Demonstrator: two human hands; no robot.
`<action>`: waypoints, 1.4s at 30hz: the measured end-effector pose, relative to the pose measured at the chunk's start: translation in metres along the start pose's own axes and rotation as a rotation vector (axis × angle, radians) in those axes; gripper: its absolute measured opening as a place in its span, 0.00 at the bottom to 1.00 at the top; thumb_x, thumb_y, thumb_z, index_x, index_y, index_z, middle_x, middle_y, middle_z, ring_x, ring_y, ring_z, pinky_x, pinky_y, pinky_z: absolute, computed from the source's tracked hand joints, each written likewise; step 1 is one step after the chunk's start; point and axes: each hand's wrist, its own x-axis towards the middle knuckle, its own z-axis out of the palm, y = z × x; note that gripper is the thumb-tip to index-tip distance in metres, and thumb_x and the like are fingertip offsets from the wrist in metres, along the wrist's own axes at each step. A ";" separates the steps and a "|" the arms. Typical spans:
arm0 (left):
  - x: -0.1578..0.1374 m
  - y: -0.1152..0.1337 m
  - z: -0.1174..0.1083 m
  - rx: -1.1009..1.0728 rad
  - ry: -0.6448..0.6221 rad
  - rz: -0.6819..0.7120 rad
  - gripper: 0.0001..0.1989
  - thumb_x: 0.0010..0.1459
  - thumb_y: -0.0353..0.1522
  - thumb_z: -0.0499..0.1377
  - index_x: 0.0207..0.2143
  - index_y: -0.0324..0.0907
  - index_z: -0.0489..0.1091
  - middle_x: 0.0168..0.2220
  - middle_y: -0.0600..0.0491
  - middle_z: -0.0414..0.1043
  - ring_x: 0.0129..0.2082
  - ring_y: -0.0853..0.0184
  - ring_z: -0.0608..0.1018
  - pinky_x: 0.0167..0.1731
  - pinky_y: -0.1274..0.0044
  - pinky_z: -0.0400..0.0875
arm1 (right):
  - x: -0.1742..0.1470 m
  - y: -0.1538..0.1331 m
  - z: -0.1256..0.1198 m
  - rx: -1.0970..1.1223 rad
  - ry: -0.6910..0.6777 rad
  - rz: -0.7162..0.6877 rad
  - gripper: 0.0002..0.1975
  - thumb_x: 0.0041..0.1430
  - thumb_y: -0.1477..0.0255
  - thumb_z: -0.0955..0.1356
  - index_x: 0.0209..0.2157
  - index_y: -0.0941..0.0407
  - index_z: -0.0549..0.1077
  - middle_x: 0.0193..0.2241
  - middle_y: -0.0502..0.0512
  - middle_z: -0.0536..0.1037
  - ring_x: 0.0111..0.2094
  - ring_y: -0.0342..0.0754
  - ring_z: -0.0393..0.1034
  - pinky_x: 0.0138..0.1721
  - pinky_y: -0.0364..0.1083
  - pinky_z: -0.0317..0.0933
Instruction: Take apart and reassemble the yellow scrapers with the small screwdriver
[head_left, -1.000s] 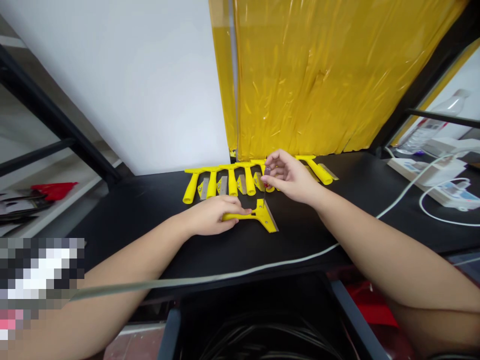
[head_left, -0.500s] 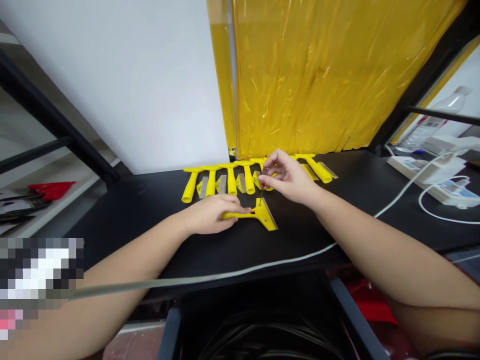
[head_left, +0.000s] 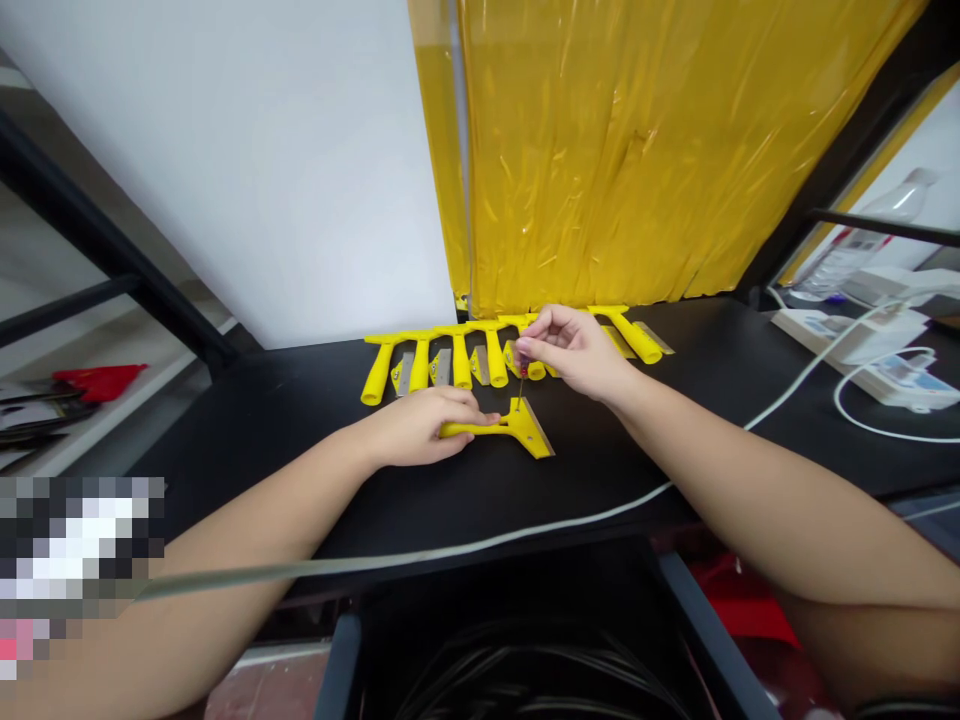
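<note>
A yellow scraper [head_left: 531, 432] with a metal blade along its right edge lies on the black tabletop [head_left: 600, 470]. My left hand [head_left: 424, 425] is closed around its handle from the left. Above the scraper head, my right hand [head_left: 577, 350] pinches a small screwdriver [head_left: 523, 370] with a dark red handle. The thin shaft points down and its tip meets the upper screw of the head. Behind both hands stands a row of several yellow scraper handles [head_left: 419, 365], with blade pieces [head_left: 441, 368] lying between them. My right hand hides part of that row.
A white cable [head_left: 480, 545] crosses the table's front and my left forearm. Power strips [head_left: 862, 350] and a plastic bottle [head_left: 862, 240] are at the right. Yellow plastic sheeting [head_left: 600, 150] and a white panel [head_left: 262, 150] rise behind. Below is an open drawer [head_left: 709, 630].
My right fingers have shifted slightly on the screwdriver, with its tip still at the same screw. My left hand and the scraper stay put; the view has moved a little.
</note>
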 end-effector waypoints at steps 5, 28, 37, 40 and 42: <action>0.001 0.001 -0.001 -0.003 0.003 0.010 0.24 0.67 0.27 0.59 0.64 0.51 0.74 0.49 0.48 0.78 0.49 0.62 0.79 0.51 0.71 0.74 | 0.000 0.001 0.004 0.241 -0.081 0.136 0.19 0.53 0.59 0.80 0.39 0.54 0.75 0.34 0.52 0.81 0.36 0.47 0.78 0.43 0.50 0.73; 0.001 0.004 -0.001 -0.017 0.027 0.019 0.23 0.67 0.27 0.59 0.62 0.49 0.75 0.48 0.48 0.78 0.49 0.62 0.79 0.51 0.71 0.75 | -0.004 0.003 0.026 0.448 0.016 0.200 0.24 0.55 0.55 0.79 0.34 0.50 0.62 0.26 0.43 0.63 0.27 0.43 0.59 0.33 0.45 0.64; 0.001 0.003 -0.001 -0.025 0.012 0.015 0.23 0.68 0.28 0.59 0.63 0.48 0.74 0.48 0.48 0.78 0.50 0.61 0.79 0.51 0.71 0.74 | -0.004 0.004 0.026 0.447 0.020 0.215 0.22 0.62 0.47 0.73 0.35 0.50 0.66 0.20 0.40 0.54 0.20 0.42 0.48 0.32 0.46 0.64; 0.001 0.002 -0.001 -0.025 0.008 0.009 0.22 0.68 0.28 0.59 0.63 0.48 0.74 0.48 0.47 0.77 0.50 0.61 0.79 0.51 0.70 0.74 | -0.006 0.004 0.028 0.459 0.032 0.190 0.23 0.58 0.53 0.77 0.35 0.49 0.62 0.23 0.41 0.59 0.23 0.42 0.54 0.32 0.45 0.63; 0.001 0.002 -0.001 -0.026 0.009 0.007 0.22 0.68 0.28 0.59 0.63 0.47 0.74 0.48 0.47 0.77 0.50 0.61 0.78 0.51 0.70 0.74 | -0.005 0.005 0.027 0.465 0.044 0.183 0.24 0.53 0.56 0.80 0.34 0.50 0.63 0.28 0.44 0.66 0.28 0.43 0.62 0.33 0.45 0.63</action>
